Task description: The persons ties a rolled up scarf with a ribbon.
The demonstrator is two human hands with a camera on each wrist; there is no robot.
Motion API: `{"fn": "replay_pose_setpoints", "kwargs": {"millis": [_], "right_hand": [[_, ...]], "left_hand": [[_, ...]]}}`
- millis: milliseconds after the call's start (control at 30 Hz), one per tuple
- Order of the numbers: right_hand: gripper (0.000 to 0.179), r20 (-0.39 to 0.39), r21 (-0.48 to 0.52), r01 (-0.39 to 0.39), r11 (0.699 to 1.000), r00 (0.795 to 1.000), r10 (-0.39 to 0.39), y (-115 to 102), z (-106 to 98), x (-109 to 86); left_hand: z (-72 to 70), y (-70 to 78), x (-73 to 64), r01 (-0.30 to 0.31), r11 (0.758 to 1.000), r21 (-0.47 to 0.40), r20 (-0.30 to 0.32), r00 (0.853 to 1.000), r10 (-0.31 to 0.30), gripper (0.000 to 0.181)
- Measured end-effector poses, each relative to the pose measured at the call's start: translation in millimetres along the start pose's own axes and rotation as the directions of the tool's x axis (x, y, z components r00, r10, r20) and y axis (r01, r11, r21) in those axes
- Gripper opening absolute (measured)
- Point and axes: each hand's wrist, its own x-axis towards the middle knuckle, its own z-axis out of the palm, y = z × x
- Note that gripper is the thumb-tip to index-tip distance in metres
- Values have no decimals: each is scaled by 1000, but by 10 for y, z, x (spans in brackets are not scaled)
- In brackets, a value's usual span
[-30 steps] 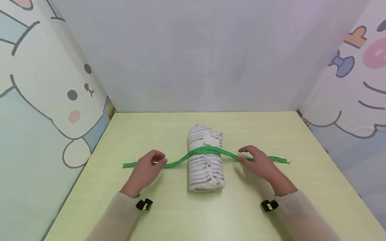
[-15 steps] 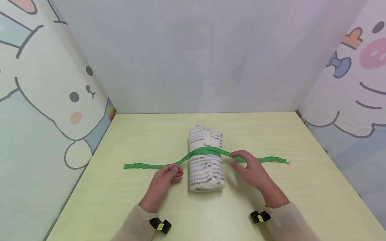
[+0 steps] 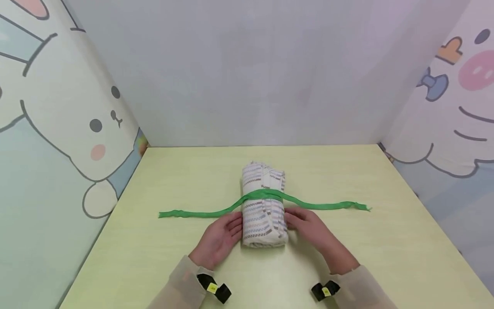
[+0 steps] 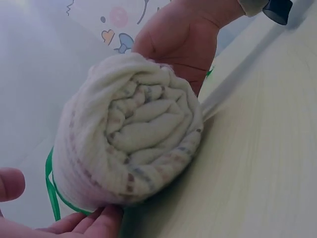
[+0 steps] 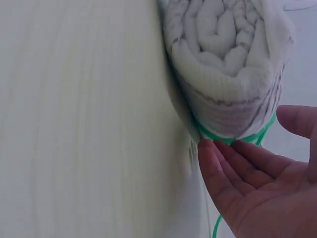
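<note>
A rolled towel (image 3: 264, 219), white with rows of blue, brown and pinkish dashes, lies on the table with its spiral end toward me. Round its middle runs a green ribbon (image 3: 265, 194), whose two loose ends stretch out left and right over the tabletop. My left hand (image 3: 220, 238) is at the towel's left side, palm turned up and fingertips right at its lower edge. On the other side, my right hand (image 3: 308, 225) has its fingertips at the towel's right side, just below the ribbon. In the right wrist view its fingers (image 5: 237, 163) are gently bent, with the thumb apart.
The pale yellow table (image 3: 339, 171) meets a plain grey-white wall (image 3: 262, 77) at the back. Side panels with cartoon animals stand at left (image 3: 58, 128) and right (image 3: 463, 107). A small black device with a yellow label (image 3: 213, 288) is on each wrist.
Both hands have left the ribbon's ends and moved inward to the towel's sides. The left hand has turned palm up. The ribbon and towel have stayed nearly in place.
</note>
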Motion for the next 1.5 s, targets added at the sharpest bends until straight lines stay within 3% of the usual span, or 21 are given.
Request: {"fn": "replay_pose_setpoints", "kwargs": {"millis": [100, 200, 300, 400, 500, 600, 667, 733, 800, 900, 967, 1067, 1200, 1300, 1367, 1433, 1500], "right_hand": [[51, 21, 178, -54, 983, 998, 51, -25, 70, 24], [55, 19, 281, -113, 953, 994, 112, -57, 133, 68], [52, -8, 419, -178, 890, 980, 200, -89, 199, 165], [51, -27, 613, -199, 765, 962, 272, -100, 246, 273], [47, -50, 799, -157, 581, 944, 325, -95, 260, 357], [38, -86, 895, -88, 437, 928, 363, -63, 243, 432], [31, -108, 928, -42, 370, 920, 376, -45, 219, 459], [28, -126, 943, -10, 333, 914, 385, -37, 194, 475], [32, -143, 946, 10, 325, 912, 385, -43, 169, 479], [40, -160, 944, 26, 328, 907, 390, -75, 143, 481], [43, -169, 938, 30, 344, 908, 382, -98, 132, 481], [42, -181, 928, 31, 371, 909, 376, -128, 130, 482], [42, -211, 893, 29, 449, 908, 362, -150, 148, 479], [41, -249, 841, 28, 540, 906, 342, -162, 181, 481], [38, -271, 811, 30, 584, 904, 329, -166, 201, 484], [37, -285, 795, 35, 606, 903, 322, -172, 216, 483], [38, -287, 807, 50, 588, 904, 318, -175, 222, 479]], "left_hand": [[4, -46, 51, -15, 996, -87, 2, 1000, 15, 63], [37, -90, 108, -44, 990, -135, -8, 999, 44, 63], [97, -125, 168, -92, 986, -136, -47, 995, 86, 65], [143, -148, 254, -133, 979, -156, -106, 987, 117, 64], [161, -143, 367, -173, 965, -198, -184, 973, 137, 60], [156, -111, 468, -236, 945, -228, -261, 950, 174, 54], [143, -84, 524, -288, 929, -234, -309, 928, 210, 52], [122, -57, 567, -340, 909, -243, -355, 903, 243, 46], [98, -34, 601, -377, 892, -250, -386, 884, 266, 34], [69, -3, 629, -404, 870, -283, -410, 871, 271, 16], [64, 17, 636, -406, 859, -312, -401, 876, 268, 14], [82, 48, 634, -388, 843, -372, -370, 895, 249, 24], [126, 77, 628, -363, 838, -406, -330, 914, 236, 35], [150, 96, 623, -371, 853, -368, -305, 914, 266, 34], [166, 109, 618, -378, 867, -325, -292, 912, 289, 30], [174, 116, 615, -380, 877, -294, -278, 912, 302, 28], [174, 120, 616, -378, 883, -278, -276, 912, 303, 27]]}}
